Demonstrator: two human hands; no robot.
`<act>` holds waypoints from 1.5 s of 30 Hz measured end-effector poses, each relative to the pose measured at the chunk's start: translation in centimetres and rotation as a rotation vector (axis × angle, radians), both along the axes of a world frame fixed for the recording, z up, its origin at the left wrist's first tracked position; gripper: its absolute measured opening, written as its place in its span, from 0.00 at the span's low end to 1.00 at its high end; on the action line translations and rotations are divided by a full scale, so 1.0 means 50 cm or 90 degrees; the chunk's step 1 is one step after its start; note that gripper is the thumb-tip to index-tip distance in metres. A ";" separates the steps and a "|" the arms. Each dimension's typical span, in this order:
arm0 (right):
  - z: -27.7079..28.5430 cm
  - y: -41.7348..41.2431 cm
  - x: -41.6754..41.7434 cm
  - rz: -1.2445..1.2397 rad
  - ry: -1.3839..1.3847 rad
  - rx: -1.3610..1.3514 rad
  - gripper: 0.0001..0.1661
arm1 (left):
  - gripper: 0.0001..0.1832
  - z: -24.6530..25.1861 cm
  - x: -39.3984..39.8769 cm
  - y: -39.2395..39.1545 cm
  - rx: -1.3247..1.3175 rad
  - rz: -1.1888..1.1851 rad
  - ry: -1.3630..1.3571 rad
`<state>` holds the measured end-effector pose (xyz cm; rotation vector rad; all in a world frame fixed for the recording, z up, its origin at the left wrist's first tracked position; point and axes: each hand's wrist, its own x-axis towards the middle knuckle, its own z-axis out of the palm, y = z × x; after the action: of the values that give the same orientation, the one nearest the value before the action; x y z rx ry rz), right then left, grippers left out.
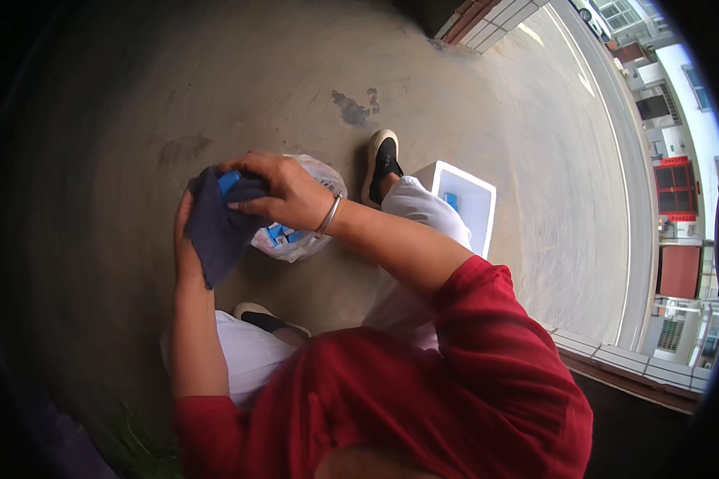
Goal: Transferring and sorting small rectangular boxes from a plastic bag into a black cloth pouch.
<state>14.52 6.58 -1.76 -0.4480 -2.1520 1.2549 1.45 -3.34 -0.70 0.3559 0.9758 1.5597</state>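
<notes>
A dark navy cloth (220, 239) is bunched between my two hands, with a small blue box-like object (229, 181) showing in its folds. My left hand (183, 230) supports the cloth from the left and below, its fingers mostly hidden behind the fabric. From above, my right hand (287, 185) grips the cloth beside the blue object, thumb and fingers pressed on it. Under the right hand, a translucent plastic bag (328, 175) on the floor holds several small blue-and-white boxes (280, 233). Part of the bag is covered by that hand.
A white foam box (474, 215) stands to the right behind my knee, with a blue item (450, 200) inside. My shoes (383, 161) rest on the concrete floor (263, 72) around the bag. A tiled pillar (494, 24) rises at the top, with a road (623, 179) beyond on the right.
</notes>
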 end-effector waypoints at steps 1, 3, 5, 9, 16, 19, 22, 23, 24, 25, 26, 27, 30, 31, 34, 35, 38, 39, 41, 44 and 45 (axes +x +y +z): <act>0.000 0.002 0.000 0.018 0.006 -0.069 0.24 | 0.19 -0.002 0.000 -0.001 -0.012 0.016 -0.008; -0.002 0.013 -0.003 0.071 0.032 -0.242 0.22 | 0.18 -0.017 -0.009 0.005 0.009 0.023 0.059; 0.029 0.017 -0.002 0.125 0.021 -0.338 0.21 | 0.19 -0.058 -0.029 0.008 -0.002 0.029 -0.023; 0.049 0.032 0.015 0.133 -0.016 -0.322 0.24 | 0.20 -0.088 -0.028 0.006 0.088 -0.020 -0.034; 0.028 0.030 -0.008 0.094 -0.112 -0.072 0.28 | 0.27 -0.118 -0.043 0.010 0.126 -0.024 -0.002; 0.052 0.034 -0.009 0.126 -0.110 -0.260 0.27 | 0.26 -0.077 -0.040 -0.003 0.081 -0.008 -0.019; 0.045 0.035 -0.010 0.142 -0.064 -0.333 0.26 | 0.24 -0.091 -0.029 0.005 0.082 0.019 -0.042; 0.039 0.030 -0.013 0.145 -0.063 -0.333 0.26 | 0.24 -0.088 -0.028 0.002 0.082 0.022 -0.041; 0.033 0.026 -0.014 0.127 -0.075 -0.247 0.26 | 0.24 -0.074 -0.025 -0.002 0.064 0.021 -0.019; 0.030 0.024 -0.014 0.108 -0.087 -0.160 0.26 | 0.23 -0.066 -0.024 -0.003 0.046 0.020 0.002; 0.030 0.024 -0.014 0.108 -0.087 -0.160 0.26 | 0.23 -0.074 -0.026 0.000 0.047 0.020 0.003; 0.030 0.022 -0.015 0.103 -0.109 -0.187 0.27 | 0.23 -0.081 -0.032 0.003 0.047 0.015 -0.001; 0.046 0.019 -0.019 0.094 -0.103 -0.297 0.27 | 0.22 -0.067 -0.036 -0.003 0.044 0.014 -0.012; 0.051 0.019 -0.018 0.091 -0.074 -0.379 0.27 | 0.22 -0.058 -0.035 -0.004 0.039 0.020 -0.021; 0.059 0.025 -0.015 0.072 -0.038 -0.470 0.26 | 0.22 -0.077 -0.046 0.003 0.049 0.012 -0.032; 0.058 0.025 -0.015 0.073 -0.034 -0.467 0.26 | 0.22 -0.079 -0.045 0.003 0.052 0.012 -0.027; 0.045 0.021 -0.012 0.071 -0.041 -0.254 0.26 | 0.22 -0.081 -0.030 0.010 0.021 0.011 -0.012; 0.036 0.020 -0.014 0.087 -0.073 -0.149 0.31 | 0.22 -0.091 -0.022 0.011 0.030 0.030 -0.015; 0.018 0.022 -0.017 0.078 -0.108 -0.111 0.30 | 0.22 -0.099 -0.019 0.012 0.043 0.047 -0.011; 0.037 0.020 -0.022 0.080 -0.097 -0.281 0.28 | 0.21 -0.095 -0.028 0.014 0.028 0.023 -0.055; 0.039 0.023 -0.020 0.078 -0.093 -0.276 0.28 | 0.20 -0.086 -0.027 0.013 0.027 0.019 -0.093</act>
<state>13.51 7.73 0.17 -0.6072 -2.0444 1.8189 0.08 -2.67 -4.98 0.2535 0.8389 1.6121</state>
